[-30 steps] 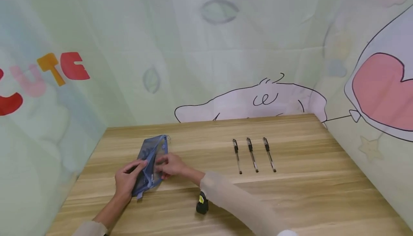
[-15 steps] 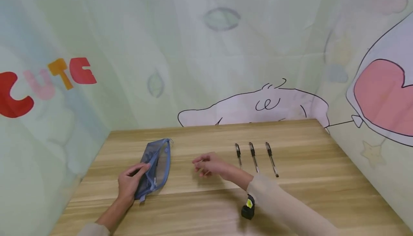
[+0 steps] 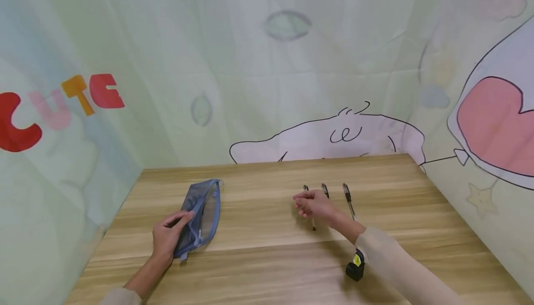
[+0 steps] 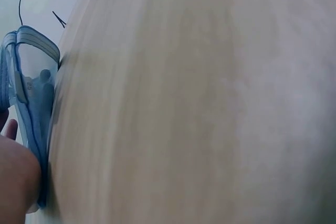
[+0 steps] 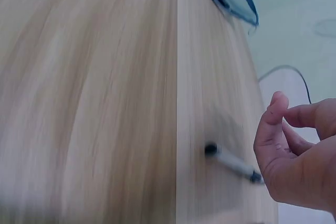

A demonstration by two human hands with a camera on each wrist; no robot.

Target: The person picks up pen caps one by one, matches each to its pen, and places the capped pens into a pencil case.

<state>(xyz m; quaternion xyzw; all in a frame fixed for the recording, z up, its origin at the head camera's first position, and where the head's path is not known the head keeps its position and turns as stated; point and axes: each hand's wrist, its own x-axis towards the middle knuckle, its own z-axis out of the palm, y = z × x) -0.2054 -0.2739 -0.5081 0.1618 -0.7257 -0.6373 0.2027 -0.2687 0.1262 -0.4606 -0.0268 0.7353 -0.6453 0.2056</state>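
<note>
A blue mesh zip pouch lies at the left of the table, its mouth spread apart. My left hand pinches the near edge of that mouth between thumb and fingers. Above the leftmost of three black-capped pens hovers my right hand, fingers loosely bent and holding nothing. The hand hides most of the middle pen; the right pen shows beside it. In the right wrist view, one pen lies on the table below the hand, a gap between them.
The wooden table meets a printed cloth backdrop at its back and sides. A black wrist camera with a yellow sticker hangs under the right sleeve.
My right hand has left the pouch and travelled right to the pens. The left hand keeps its hold on the pouch, and the pouch's mouth stands wider. The head view has shifted slightly.
</note>
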